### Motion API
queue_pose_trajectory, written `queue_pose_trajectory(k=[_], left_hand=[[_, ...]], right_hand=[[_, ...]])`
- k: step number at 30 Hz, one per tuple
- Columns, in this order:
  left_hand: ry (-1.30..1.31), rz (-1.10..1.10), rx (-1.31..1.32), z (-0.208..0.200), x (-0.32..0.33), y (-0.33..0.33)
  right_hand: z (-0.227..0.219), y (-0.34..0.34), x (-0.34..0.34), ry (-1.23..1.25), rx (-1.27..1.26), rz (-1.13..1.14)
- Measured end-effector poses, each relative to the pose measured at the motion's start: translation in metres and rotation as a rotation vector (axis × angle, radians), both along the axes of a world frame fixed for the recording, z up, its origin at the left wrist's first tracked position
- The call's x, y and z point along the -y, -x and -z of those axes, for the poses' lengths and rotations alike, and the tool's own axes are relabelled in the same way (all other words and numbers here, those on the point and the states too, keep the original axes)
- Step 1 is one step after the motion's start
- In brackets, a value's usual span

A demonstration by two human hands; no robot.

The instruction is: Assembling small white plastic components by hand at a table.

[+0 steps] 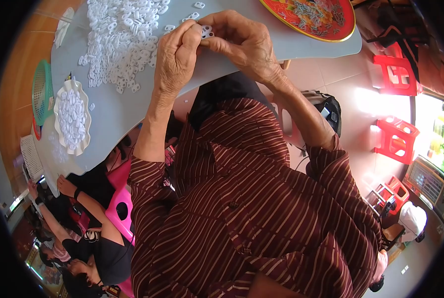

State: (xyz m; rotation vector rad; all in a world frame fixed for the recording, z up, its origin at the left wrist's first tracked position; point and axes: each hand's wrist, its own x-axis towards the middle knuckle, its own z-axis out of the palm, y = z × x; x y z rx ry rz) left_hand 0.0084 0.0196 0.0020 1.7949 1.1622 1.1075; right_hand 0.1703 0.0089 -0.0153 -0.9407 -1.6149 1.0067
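- White plastic piece (207,33), pierced with holes, sits between a seated worker's two hands, raised over the near edge of a grey-blue table (301,47).
- The left hand (176,57) has its fingers curled together and clamped on the left side of the piece; its fingertips are partly hidden.
- The right hand (244,45) meets it from the right, thumb and forefinger closed about the piece, the thumb on the near side and the forefinger on the far side.
- A broad spread of similar white pieces (125,42) covers the table to the left of the hands, with a few loose ones just beyond the knuckles.
- Far right on the tabletop, a round red tray (345,27) with a gold rim carries a scatter of small grey parts (317,14).
- Nearer on the left, a scalloped white dish (87,124) holds a heap of small white parts (72,116); a green basket (42,92) stands beside it.
- Further left, another person's hand (66,186) rests by the table edge, near a pink chair (121,206).
- Red stools (397,141) stand on the tiled floor to the right, well apart from the worker's striped shirt (252,198).
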Motion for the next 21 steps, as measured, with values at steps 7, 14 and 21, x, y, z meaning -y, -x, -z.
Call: queue_pose_trajectory(k=[7,14,21], left_hand=[[-0.018,0.017,0.02,0.006,-0.001,0.004],[-0.005,0.027,-0.024,-0.003,0.001,0.002],[-0.077,0.033,0.002,-0.002,0.003,0.001]], right_hand=[[0.0,0.001,0.001,-0.047,0.002,0.016],[0.001,-0.001,-0.002,0.118,-0.24,-0.12],[-0.003,-0.004,-0.002,0.154,-0.281,-0.182]])
